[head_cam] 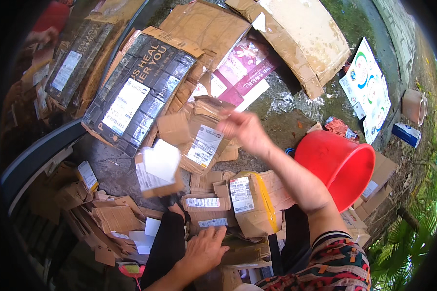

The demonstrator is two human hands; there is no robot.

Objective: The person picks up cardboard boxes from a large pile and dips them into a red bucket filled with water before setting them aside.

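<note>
My right hand [242,129] is blurred, raised over a flattened cardboard box with a shipping label [204,145]; whether its fingers hold anything is unclear. Just left of that box, a blurred cardboard piece with white paper [160,165] appears above the ground, apart from both hands. My left hand [207,247] rests low, palm down with fingers spread, near my knee and the stacked cardboard, holding nothing. In front of me lies a carton with yellow tape [255,203], beside a smaller labelled cardboard piece [208,202].
A black printed carton [140,89] leans at the upper left beside a reflective panel. More flattened cardboard [116,218] is heaped at the lower left. A red plastic bucket [331,167] lies tipped at the right. Large cardboard [298,40] and white printed cardboard [367,91] lie farther off.
</note>
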